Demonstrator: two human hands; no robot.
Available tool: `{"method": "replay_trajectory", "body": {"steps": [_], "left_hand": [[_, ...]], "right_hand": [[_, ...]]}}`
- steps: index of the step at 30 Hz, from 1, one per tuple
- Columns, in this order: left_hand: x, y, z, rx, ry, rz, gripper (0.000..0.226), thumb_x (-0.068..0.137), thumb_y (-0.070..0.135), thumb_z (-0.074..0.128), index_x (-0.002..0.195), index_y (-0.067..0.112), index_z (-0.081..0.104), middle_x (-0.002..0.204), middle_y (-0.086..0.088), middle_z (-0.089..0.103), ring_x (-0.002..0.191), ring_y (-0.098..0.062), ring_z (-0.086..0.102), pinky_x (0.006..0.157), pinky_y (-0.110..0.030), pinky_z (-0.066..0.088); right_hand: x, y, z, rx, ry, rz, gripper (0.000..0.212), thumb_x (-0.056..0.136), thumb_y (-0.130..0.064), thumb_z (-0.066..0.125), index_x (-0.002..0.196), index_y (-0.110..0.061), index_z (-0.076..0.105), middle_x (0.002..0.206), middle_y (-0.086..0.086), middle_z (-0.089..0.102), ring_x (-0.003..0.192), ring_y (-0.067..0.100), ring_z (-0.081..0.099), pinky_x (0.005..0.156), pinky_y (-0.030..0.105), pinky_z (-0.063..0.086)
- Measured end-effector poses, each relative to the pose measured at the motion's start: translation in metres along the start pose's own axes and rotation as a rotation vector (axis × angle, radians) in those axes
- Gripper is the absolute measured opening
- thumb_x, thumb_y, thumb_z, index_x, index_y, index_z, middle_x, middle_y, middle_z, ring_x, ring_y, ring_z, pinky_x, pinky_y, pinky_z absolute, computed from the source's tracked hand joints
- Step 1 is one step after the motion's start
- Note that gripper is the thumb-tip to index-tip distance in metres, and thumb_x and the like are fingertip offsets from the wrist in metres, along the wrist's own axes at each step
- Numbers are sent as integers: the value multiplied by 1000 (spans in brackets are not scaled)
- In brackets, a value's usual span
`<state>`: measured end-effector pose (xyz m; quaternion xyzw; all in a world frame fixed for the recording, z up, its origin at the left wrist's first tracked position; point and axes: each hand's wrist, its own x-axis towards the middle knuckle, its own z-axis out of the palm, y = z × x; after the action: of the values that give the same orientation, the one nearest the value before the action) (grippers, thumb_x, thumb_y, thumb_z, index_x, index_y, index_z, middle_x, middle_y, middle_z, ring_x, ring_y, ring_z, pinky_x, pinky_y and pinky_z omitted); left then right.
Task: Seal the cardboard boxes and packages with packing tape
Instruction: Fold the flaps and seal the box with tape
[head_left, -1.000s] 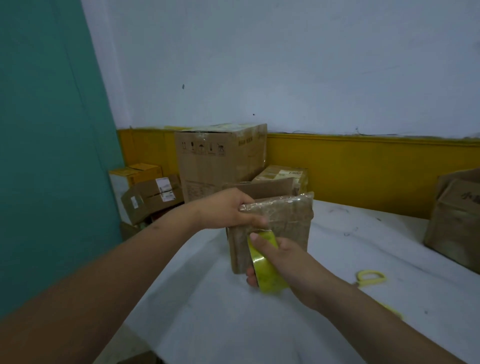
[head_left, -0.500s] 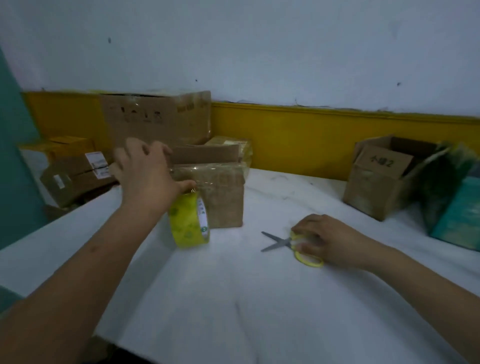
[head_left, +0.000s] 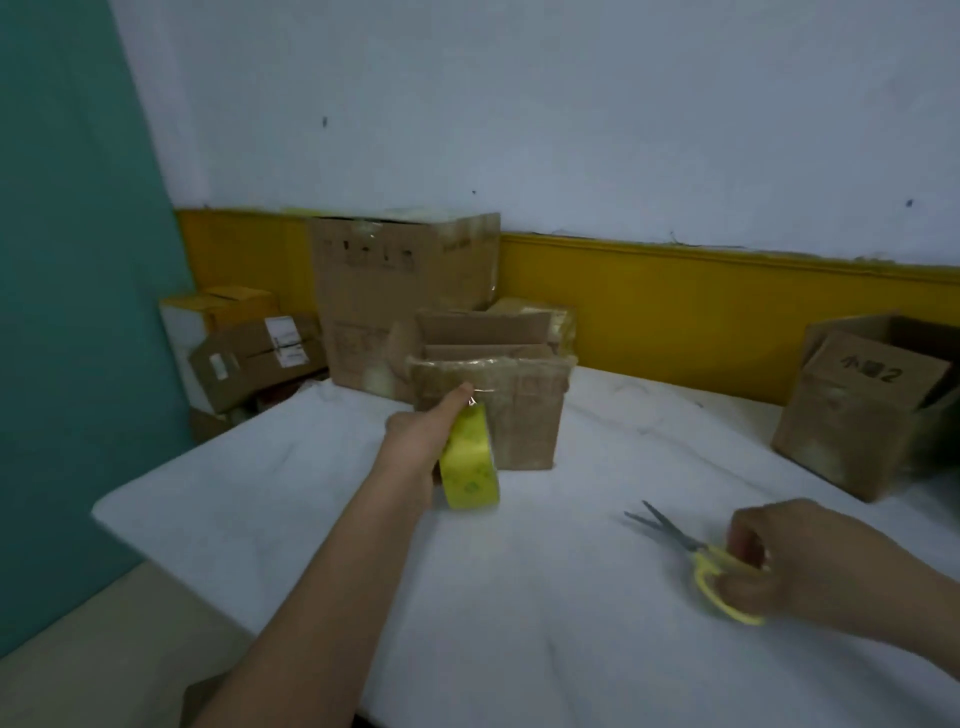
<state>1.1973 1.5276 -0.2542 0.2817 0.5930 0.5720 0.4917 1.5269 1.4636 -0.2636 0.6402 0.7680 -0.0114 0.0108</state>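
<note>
Far left, beside the table: labelled carton (head_left: 254, 358) on its side, with a large closed carton (head_left: 395, 280) behind it against the yellow wall band.

White table (head_left: 519, 649), left-centre: left hand (head_left: 415, 441) grasps the yellow tape roll (head_left: 470, 470), which stands on edge. Thumb is stretched forward, its tip on the upper front edge of the small box (head_left: 524, 421). The other fingers are hidden behind the roll.

Small box: upright on the table, just behind the roll. Top flaps are up, and glossy tape is wrapped round the upper sides.

Right of centre: right hand (head_left: 795, 566) is curled round the yellow handles of 1 pair of scissors (head_left: 691, 551). The blades are slightly parted and point left towards the roll. Motion blur; cannot tell whether the scissors touch the tabletop.

Far right: open carton (head_left: 852, 415) on the table, with handwriting ending in "2" on its flap. It is well apart from the small box.
</note>
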Motion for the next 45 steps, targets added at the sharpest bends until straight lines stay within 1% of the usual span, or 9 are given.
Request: {"method": "replay_trajectory", "body": {"steps": [5, 10, 13, 18, 25, 30, 32, 37, 45], "left_hand": [[-5, 1, -3, -101, -102, 105, 21, 90, 13, 70, 74, -1, 66, 59, -11, 70, 49, -18, 69, 46, -24, 55], [-12, 3, -5, -144, -162, 150, 16, 89, 4, 68, 97, -10, 68, 80, -24, 73, 65, -33, 72, 58, -37, 60], [-12, 2, -8, -101, -169, 160, 31, 89, 9, 71, 114, -6, 59, 97, -31, 71, 82, -42, 71, 79, -53, 59], [2, 5, -17, -45, -265, 122, 18, 95, 7, 62, 105, 4, 47, 73, -23, 73, 56, -28, 71, 47, -31, 56], [13, 4, -21, 94, -357, 102, 20, 100, 15, 55, 113, -1, 52, 77, -24, 74, 63, -28, 73, 57, -31, 59], [12, 1, -20, -19, -458, 122, 22, 101, 19, 55, 113, 1, 56, 85, -27, 73, 63, -29, 71, 56, -30, 58], [12, -1, -20, -52, -495, 127, 25, 100, 18, 57, 117, 1, 53, 85, -27, 73, 62, -31, 70, 56, -31, 57], [13, 0, -19, -74, -504, 150, 27, 100, 11, 55, 124, 1, 50, 80, -20, 74, 57, -28, 70, 53, -28, 56], [12, -2, -16, -10, -495, 188, 24, 100, 14, 54, 123, 7, 51, 77, -13, 75, 53, -22, 68, 53, -26, 56]], "right_hand": [[6, -69, -65, 508, 417, -244, 38, 67, -70, 62, 85, -37, 55, 71, -27, 63, 62, -1, 57, 49, 15, 41], [91, -169, -93, 270, 643, -431, 65, 72, -52, 77, 124, -27, 48, 114, -10, 53, 100, 10, 50, 75, 25, 41], [136, -193, -84, 161, 521, -390, 61, 78, -38, 76, 131, -21, 52, 126, -2, 52, 109, 20, 54, 84, 34, 50], [179, -188, -75, 462, 367, -405, 38, 83, -15, 73, 120, -11, 64, 105, 0, 68, 81, 3, 60, 64, 8, 47], [193, -190, -62, 684, 263, -377, 42, 80, -5, 79, 119, -7, 63, 86, -9, 61, 64, -18, 59, 53, -1, 41], [156, -175, -102, 338, 427, -465, 28, 81, -56, 67, 90, -34, 52, 87, -12, 57, 75, 6, 55, 62, 29, 45], [126, -160, -120, 256, 495, -502, 56, 71, -88, 44, 78, -33, 50, 71, -11, 57, 61, 5, 52, 51, 28, 40], [72, -136, -127, 107, -320, -307, 89, 54, -104, 30, 79, -31, 73, 64, -10, 66, 49, 3, 57, 51, 19, 48], [120, -148, -116, 50, -567, -87, 96, 64, -94, 34, 92, -12, 76, 69, -6, 58, 47, 9, 43, 47, 19, 33]]}}
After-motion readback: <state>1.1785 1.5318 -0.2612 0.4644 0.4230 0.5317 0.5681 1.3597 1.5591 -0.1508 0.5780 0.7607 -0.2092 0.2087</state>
